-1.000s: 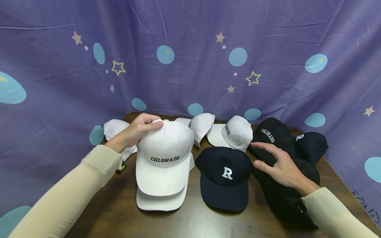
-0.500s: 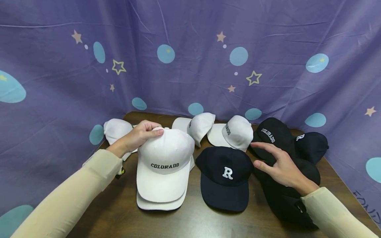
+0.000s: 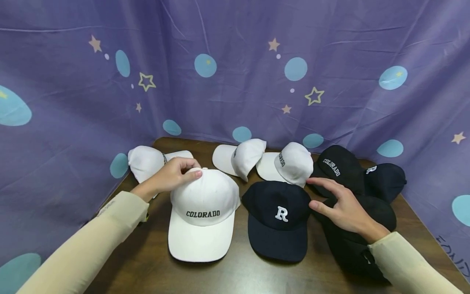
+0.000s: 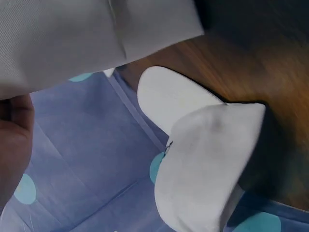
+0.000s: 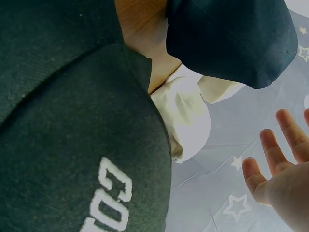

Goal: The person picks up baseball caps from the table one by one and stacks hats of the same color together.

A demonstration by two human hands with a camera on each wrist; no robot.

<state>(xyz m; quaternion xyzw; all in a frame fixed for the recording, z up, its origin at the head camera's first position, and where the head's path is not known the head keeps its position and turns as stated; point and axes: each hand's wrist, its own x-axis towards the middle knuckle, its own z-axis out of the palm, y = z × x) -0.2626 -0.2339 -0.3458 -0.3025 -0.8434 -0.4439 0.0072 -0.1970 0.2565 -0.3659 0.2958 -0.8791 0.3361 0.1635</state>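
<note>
At the near side of the brown wood tabletop (image 3: 242,277): one white COLORADO baseball cap (image 3: 202,216), upright, brim toward the viewer; just beside it, one navy R cap (image 3: 279,220), same facing. Near right: black caps (image 3: 346,253), overlapping, exact count hidden. Left hand (image 3: 174,174): thumb and fingers pinching the top of the white crown. Right hand (image 3: 343,208): fingers spread, gripping nothing, over the black caps, thumb close to the navy crown; contact cannot be told.

Step in hand, by judgement: placing the white cap squarely in the front row. Next move probably calls for easing the pinch without tipping the crown.

Farther back: three white caps, at left (image 3: 146,162), middle (image 3: 247,158) and right of middle (image 3: 296,165); one black COLORADO cap (image 3: 339,163); one navy cap (image 3: 387,179). Behind all: purple curtain (image 3: 238,94), stars and blue spots.
</note>
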